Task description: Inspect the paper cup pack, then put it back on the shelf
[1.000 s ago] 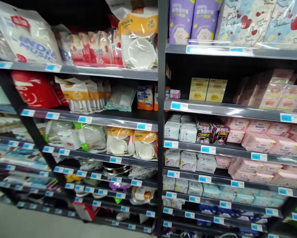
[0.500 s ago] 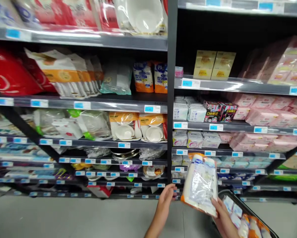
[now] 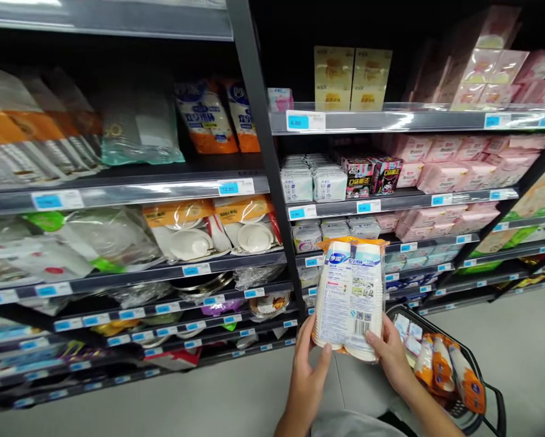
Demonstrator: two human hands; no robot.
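Where the shelving runs ahead and to the left of the hands, white moulded paper plates in crinkled clear bags (image 3: 190, 243) sit on a grey shelf edged with blue-and-white price tags (image 3: 233, 187). A black metal upright (image 3: 263, 133) divides that bay from the next, directly above the hands. The left hand (image 3: 306, 379) is closed around the lower left side of a soft, film-wrapped pack of stacked paper cups (image 3: 349, 297), fingers behind and thumb across the front. The pack stands upright between the hands, orange at its top, with ridged white rims showing through at its base; the film's glare and small print make its fine detail hard to judge. The right hand (image 3: 391, 358) grips the lower right side in the same way. Just right of that hand, a dark wire-sided shopping basket (image 3: 475, 370) holds orange-and-white packs (image 3: 442, 364). Farther right, pink soft packs (image 3: 440, 176) fill the shelves, above a smooth pale grey floor (image 3: 518, 364).
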